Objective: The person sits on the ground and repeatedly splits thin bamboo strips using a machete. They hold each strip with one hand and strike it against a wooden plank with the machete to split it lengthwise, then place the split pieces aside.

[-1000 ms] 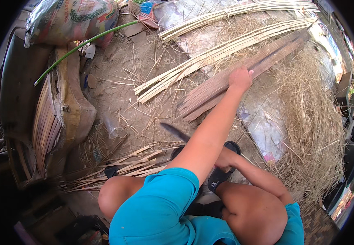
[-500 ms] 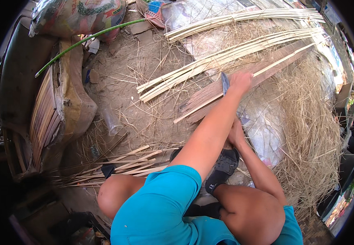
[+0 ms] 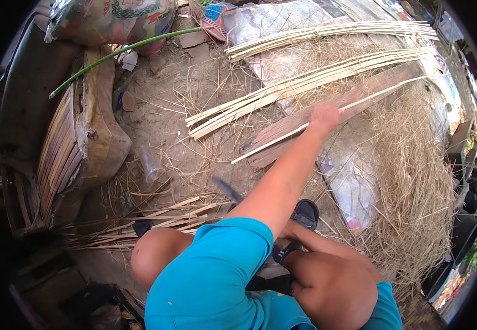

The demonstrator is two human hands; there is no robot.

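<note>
My left hand (image 3: 326, 116) is closed around a thin pale strip of split wood or bamboo (image 3: 269, 144). The strip lies lengthwise along a weathered brown plank (image 3: 274, 154), both ends reaching out past my fist. My right hand (image 3: 288, 229) is close to my body, mostly covered by my left forearm. From the other side of that forearm a dark, motion-blurred knife blade (image 3: 227, 190) sticks out, in line with my right hand. The knife's handle and my right fingers are hidden.
Two bundles of pale strips (image 3: 249, 115) (image 3: 326, 34) lie beyond the plank. More strips (image 3: 181, 217) are by my left knee. Dry shavings (image 3: 409, 192) heap up at right. A worn wooden piece (image 3: 103, 121), a green stalk (image 3: 123, 50) and a stuffed sack (image 3: 106, 22) occupy the left.
My right hand has drawn the knife back from the plank toward my body, down and left. My left hand stays closed on the strip in nearly the same place.
</note>
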